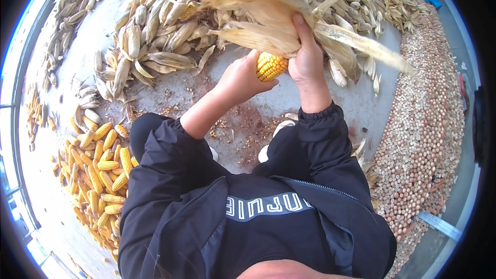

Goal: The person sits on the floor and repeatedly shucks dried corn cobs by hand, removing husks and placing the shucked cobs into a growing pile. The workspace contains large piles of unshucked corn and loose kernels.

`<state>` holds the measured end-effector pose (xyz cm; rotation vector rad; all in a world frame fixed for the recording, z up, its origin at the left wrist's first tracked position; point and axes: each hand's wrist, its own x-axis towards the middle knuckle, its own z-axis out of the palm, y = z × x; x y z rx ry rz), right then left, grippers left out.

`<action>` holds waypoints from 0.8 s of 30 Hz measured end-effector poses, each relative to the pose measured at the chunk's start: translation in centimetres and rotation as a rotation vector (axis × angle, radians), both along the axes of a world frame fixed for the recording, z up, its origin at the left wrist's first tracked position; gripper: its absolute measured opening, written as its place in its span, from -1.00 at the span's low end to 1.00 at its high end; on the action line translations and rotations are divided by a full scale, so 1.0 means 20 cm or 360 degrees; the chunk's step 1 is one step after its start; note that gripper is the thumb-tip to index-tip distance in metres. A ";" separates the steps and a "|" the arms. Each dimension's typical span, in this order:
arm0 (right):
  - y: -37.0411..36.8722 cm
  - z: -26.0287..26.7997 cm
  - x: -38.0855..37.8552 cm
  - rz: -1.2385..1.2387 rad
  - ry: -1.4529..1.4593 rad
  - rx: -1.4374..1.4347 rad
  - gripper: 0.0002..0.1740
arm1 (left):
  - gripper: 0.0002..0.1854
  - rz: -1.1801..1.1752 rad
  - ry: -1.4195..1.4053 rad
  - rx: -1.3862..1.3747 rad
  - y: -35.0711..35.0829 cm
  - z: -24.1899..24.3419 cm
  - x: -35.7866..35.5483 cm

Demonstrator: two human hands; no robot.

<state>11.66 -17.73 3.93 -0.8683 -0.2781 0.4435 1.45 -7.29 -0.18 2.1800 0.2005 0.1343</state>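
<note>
My left hand [243, 75] is wrapped around a yellow ear of corn [272, 66], its rounded kernel-covered end facing me. Dry tan husk leaves [263, 33] spread out above the ear, and my right hand [307, 52] grips them near their base. The thumb of that hand lies over the leaves. One long husk strip [360, 42] sticks out to the right, blurred at its tip. Whether the husk is still joined to the ear is hidden by my hands and the leaves.
Unhusked corn ears [166, 27] lie heaped beyond my hands, with more husks [345, 0] at the upper right. Bare yellow ears [102, 174] are piled at my left. A tall stack of cobs [418, 143] lines the right side. Loose kernels and silk [240, 131] litter the floor.
</note>
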 end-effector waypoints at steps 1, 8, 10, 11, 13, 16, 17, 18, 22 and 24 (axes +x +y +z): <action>0.00 0.03 -0.01 0.0001 0.0066 0.0012 -0.43 | -0.31 0.0011 -0.0043 -0.0127 -0.01 0.00 0.00; -0.01 0.17 0.16 0.0327 0.0078 0.0860 -0.55 | -0.58 -0.0209 0.0097 -0.2171 -0.16 -0.08 -0.03; -0.11 0.26 0.20 0.0010 -0.0017 0.0683 -0.54 | -0.56 -0.0003 0.0096 -0.2019 -0.07 -0.08 -0.02; -0.21 0.26 0.26 -0.0158 -0.0031 0.0474 -0.56 | -0.55 0.0113 0.0100 -0.1932 0.01 -0.09 -0.02; -0.50 0.18 0.39 -0.0413 0.0017 0.0115 -0.54 | -0.43 0.0412 0.0068 -0.1883 0.17 -0.05 -0.02; -1.20 -0.05 0.47 -0.0409 -0.0418 -0.0964 -0.34 | -0.51 0.0980 -0.0093 -0.2189 0.38 0.09 -0.05; -1.43 -0.14 0.43 -0.0510 -0.0666 -0.1432 -0.42 | -0.51 0.0955 -0.0200 -0.2202 0.50 0.06 -0.07; -1.82 -0.24 0.44 -0.0434 -0.0483 -0.2088 -0.44 | -0.47 0.1133 -0.0298 -0.2300 0.54 0.16 -0.13; -2.94 -0.29 -0.05 0.1171 -0.0066 -0.3967 -0.37 | -0.48 0.1351 -0.0634 -0.1899 0.92 0.14 -0.43; -3.06 -0.15 -0.49 0.1780 -0.0298 -0.4274 -0.31 | -0.47 0.1402 -0.0748 -0.1662 1.11 0.16 -0.75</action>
